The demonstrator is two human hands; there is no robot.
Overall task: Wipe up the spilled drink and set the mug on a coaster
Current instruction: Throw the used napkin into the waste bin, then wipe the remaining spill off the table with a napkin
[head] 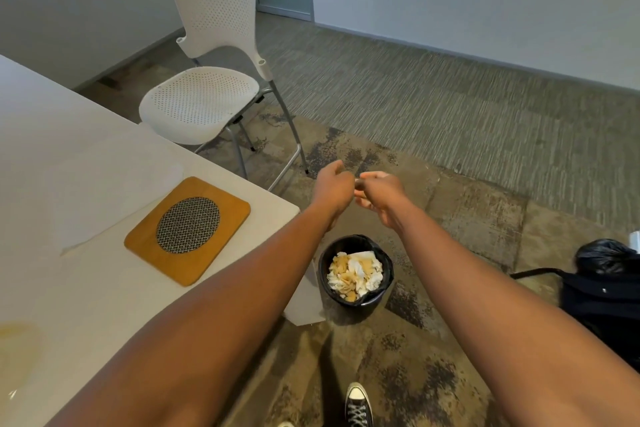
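Head view: both hands, left [332, 185] and right [379, 196], loosely curled, apparently empty, above bin [356, 272]; yellowish puddle [17, 343] near worktop's [86, 135] front edge could get forgotten.

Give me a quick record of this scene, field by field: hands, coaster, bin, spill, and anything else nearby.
left hand: fingers loosely curled, out over the floor past the table corner; what it holds, if anything, is unclear
right hand: meets the left hand; grip unclear
coaster: wooden with mesh disc, on white table, bare
mug: not in view
bin: black, on floor by table corner, holds stained paper towels
spill: yellowish stain at table's near left edge
nearby: white chair, black bag
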